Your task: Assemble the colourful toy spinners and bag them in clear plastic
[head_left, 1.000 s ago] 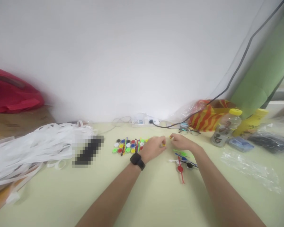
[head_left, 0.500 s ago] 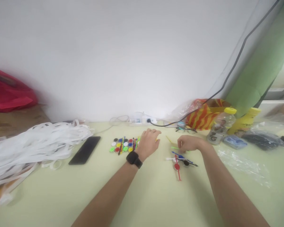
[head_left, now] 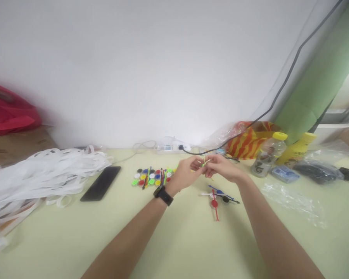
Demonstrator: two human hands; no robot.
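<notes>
My left hand (head_left: 187, 173), with a black watch on its wrist, and my right hand (head_left: 221, 168) meet above the pale green table (head_left: 174, 240). Both pinch a thin green and yellow strip piece (head_left: 204, 162) held between their fingertips. Left of the hands lies a cluster of small coloured round caps (head_left: 151, 178) with coloured sticks across it. Below the hands lie a red stick with a round head (head_left: 214, 205) and blue, white and black ones (head_left: 222, 193).
A black phone (head_left: 100, 183) lies left of the caps, beside a heap of white strips (head_left: 37, 178). At the back are a power strip (head_left: 171, 147), a striped bag (head_left: 250, 143), two yellow-capped bottles (head_left: 266, 155), glasses, and plastic bags (head_left: 296, 199) on the right.
Both hands have risen off the table and come together; the right hand has picked up the green strip, and the left hand has turned to meet it.
</notes>
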